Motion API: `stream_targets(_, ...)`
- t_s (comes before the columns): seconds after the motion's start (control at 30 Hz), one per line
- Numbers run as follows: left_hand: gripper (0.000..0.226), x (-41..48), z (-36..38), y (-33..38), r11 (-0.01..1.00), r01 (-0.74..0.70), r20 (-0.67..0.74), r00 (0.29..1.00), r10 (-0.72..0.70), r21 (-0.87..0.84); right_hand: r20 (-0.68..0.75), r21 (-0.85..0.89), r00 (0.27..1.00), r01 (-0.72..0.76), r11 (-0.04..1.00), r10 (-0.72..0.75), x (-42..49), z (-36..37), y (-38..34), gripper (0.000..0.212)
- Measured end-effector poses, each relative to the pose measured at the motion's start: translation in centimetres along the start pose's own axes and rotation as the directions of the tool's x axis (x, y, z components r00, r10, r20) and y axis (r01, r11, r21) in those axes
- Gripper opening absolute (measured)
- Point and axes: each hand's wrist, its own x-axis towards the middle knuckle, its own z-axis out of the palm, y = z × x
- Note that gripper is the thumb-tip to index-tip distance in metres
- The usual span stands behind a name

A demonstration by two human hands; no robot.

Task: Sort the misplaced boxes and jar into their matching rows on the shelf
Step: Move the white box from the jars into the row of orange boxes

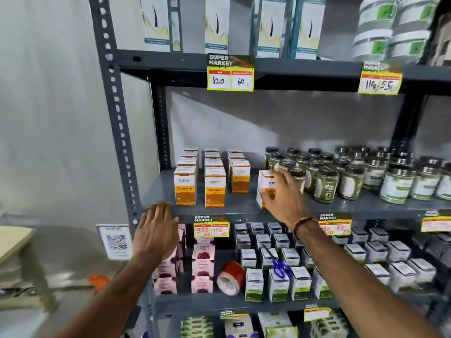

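In front of the person stands a grey metal shelf rack (pixel 114 98) with several tiers, price tags clipped to the front edges. On the middle tier, three rows of white-and-orange turmeric boxes (pixel 214 184) run front to back at the left, and a crowd of dark-lidded, green-labelled jars (pixel 351 176) fills the right side. The tier below carries pink boxes (pixel 202 264) at the left and rows of white-and-green boxes (pixel 278 284) to the right, with a red roll of tape (pixel 231 276) lying on its side between them and blue-handled scissors (pixel 280 267) resting on top of the white-and-green boxes. The right hand (pixel 283 193) is closed around a lone turmeric box (pixel 264 189), tilted a little, standing on the middle tier between the third turmeric row and the nearest jars; an orange and black band sits on that wrist. The left hand (pixel 156 228) is open and empty, fingers spread, held in front of the middle tier's front edge near the rack's left post.
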Motion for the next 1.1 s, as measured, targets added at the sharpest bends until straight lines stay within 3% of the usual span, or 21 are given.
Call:
stream_targets(0.3,0.063,0.0,0.3,-0.4,0.999,-0.019,-0.012,1.000,0.019,0.037,-0.083,0.091,0.996,-0.017,0.996,0.024,-0.1,1.7,-0.9,0.057)
stream_targets(0.47,0.058,-0.1,0.7,-0.6,0.999,-0.030,-0.028,0.999,0.031,0.039,-0.056,0.136,0.998,0.011,0.991,-0.003,0.2,2.3,-2.4,0.059)
stream_targets(0.57,0.054,-0.1,0.8,-0.7,0.998,-0.040,-0.031,0.999,0.041,0.039,-0.069,0.179,0.998,0.006,0.984,0.006,-0.1,3.0,-2.9,0.076)
stream_targets(0.7,0.053,-0.1,1.0,-0.9,0.998,-0.050,-0.033,0.998,0.052,0.043,0.026,0.353,0.977,-0.206,0.913,0.210,-0.9,3.2,-1.6,0.114)
stream_targets(0.73,0.053,-0.1,1.1,-1.0,0.998,-0.053,-0.035,0.998,0.055,0.044,0.073,0.347,0.972,-0.235,0.908,0.223,-1.1,3.4,-1.1,0.111)
stream_targets(0.8,0.053,-0.2,1.2,-1.1,0.997,-0.057,-0.040,0.997,0.059,0.045,0.141,0.288,0.969,-0.234,0.929,0.201,-1.2,4.0,-0.5,0.083)
stream_targets(0.9,0.052,-0.2,1.2,-1.1,0.997,-0.060,-0.055,0.996,0.063,0.052,0.125,0.249,0.979,-0.187,0.950,0.160,-1.1,4.2,-1.1,0.049)
stream_targets(1.1,0.055,-0.2,1.2,-1.2,0.996,-0.069,-0.063,0.995,0.072,0.054,0.118,0.189,0.984,-0.153,0.970,0.132,-1.1,4.8,-2.7,0.044)
